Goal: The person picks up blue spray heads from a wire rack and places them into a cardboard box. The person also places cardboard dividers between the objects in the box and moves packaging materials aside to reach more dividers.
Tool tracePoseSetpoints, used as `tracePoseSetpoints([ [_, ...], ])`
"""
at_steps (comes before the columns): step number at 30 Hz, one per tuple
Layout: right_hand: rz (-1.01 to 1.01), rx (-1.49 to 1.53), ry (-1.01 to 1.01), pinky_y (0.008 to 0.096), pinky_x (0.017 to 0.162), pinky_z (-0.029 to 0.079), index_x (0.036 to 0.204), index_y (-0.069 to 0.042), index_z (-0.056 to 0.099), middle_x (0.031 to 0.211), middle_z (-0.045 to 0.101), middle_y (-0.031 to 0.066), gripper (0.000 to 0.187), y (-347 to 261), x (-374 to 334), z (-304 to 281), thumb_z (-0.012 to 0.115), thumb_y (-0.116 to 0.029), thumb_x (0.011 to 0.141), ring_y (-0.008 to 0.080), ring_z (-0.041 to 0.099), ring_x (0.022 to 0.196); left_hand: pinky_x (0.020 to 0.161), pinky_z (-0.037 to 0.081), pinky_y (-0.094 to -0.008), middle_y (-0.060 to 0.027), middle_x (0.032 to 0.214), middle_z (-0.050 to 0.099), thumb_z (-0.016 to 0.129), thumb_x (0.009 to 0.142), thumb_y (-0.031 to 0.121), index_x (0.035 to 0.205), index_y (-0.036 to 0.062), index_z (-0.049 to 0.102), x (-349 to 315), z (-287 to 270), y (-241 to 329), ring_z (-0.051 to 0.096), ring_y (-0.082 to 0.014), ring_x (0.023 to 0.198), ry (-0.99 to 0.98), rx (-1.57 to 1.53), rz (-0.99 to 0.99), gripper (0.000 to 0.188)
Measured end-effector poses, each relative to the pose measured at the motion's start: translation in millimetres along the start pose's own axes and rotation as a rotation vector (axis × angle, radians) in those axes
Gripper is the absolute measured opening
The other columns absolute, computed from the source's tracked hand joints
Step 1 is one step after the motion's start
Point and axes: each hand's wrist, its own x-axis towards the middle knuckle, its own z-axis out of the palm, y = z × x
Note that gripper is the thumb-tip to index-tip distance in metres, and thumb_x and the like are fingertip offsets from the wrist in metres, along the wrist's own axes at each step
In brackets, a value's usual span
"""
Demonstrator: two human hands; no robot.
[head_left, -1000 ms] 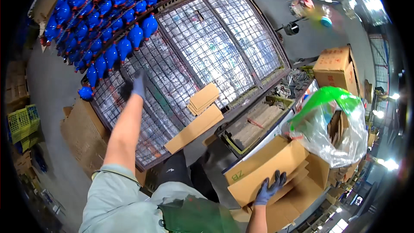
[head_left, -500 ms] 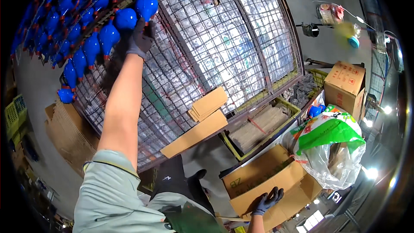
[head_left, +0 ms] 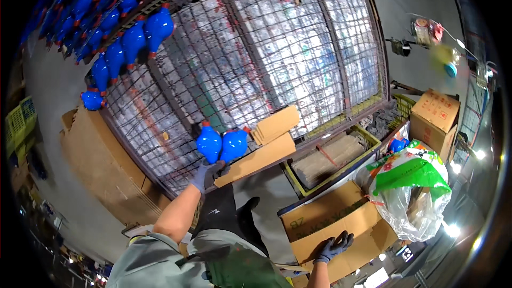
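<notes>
My left hand, in a dark grey glove, is closed round the lower ends of two glossy blue bulb-shaped pieces with red tips. One blue bulb is on the left and the other blue bulb is beside it, both over the near part of the wire mesh table. Next to them lie flat cardboard strips. At the lower right, my gloved right hand has its fingers apart and holds nothing. It rests at an open cardboard box.
Several more blue bulbs stand in rows at the upper left. Folded cardboard leans left of the mesh table. A yellow crate holding cardboard sheets, a plastic bag and a closed carton are on the right.
My left hand has drawn back from the far row of bulbs toward my body, bringing two blue bulbs with it. My right hand has stayed at the cardboard box.
</notes>
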Motion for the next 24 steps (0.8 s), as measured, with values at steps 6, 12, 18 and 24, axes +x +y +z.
tracePoseSetpoints([
  [6,-0.026,-0.036,0.005,0.0485,0.115,0.034,0.135,0.003,0.049,0.153,0.031,0.0219,0.053,-1.2,-2.2,0.7,0.059,-0.027,0.092,0.0375,0.031,0.143,0.082,0.054,-0.0375,-0.0057,0.097,0.066,0.06,0.098,0.033,0.131,0.0078,0.051,38.4,-101.2,175.5,0.065,-0.0211,0.089,0.213,0.412,0.102,0.042],
  [12,-0.022,0.025,0.037,0.0481,0.115,0.033,0.135,0.003,0.051,0.151,0.036,0.0217,0.052,13.7,-7.8,7.0,0.057,-0.028,0.094,0.0367,0.032,0.142,0.087,0.057,-0.0369,-0.0132,0.129,0.063,0.051,0.103,0.044,0.133,0.014,0.054,45.5,-82.8,381.3,0.064,-0.0232,0.108,0.132,-0.179,0.596,0.042],
  [18,-0.016,0.097,0.048,0.0515,0.118,0.023,0.132,0.002,0.055,0.15,0.041,0.0223,0.049,14.3,-1.3,7.3,0.061,-0.019,0.088,0.0389,0.03,0.143,0.087,0.06,-0.0373,-0.0132,0.123,0.066,0.061,0.1,0.032,0.123,0.0071,0.059,102.1,-55.5,384.9,0.067,-0.0265,0.106,-0.032,-0.288,0.47,0.035],
  [24,-0.04,-0.016,0.054,0.0508,0.115,0.026,0.132,0.0,0.056,0.144,0.046,0.0226,0.048,6.6,-3.6,1.9,0.059,-0.021,0.089,0.0383,0.034,0.14,0.065,0.057,-0.0276,-0.0089,0.1,0.068,0.071,0.093,0.031,0.115,0.0039,0.06,98.0,26.1,310.8,0.067,-0.0205,0.085,-0.138,-0.287,0.585,0.036],
])
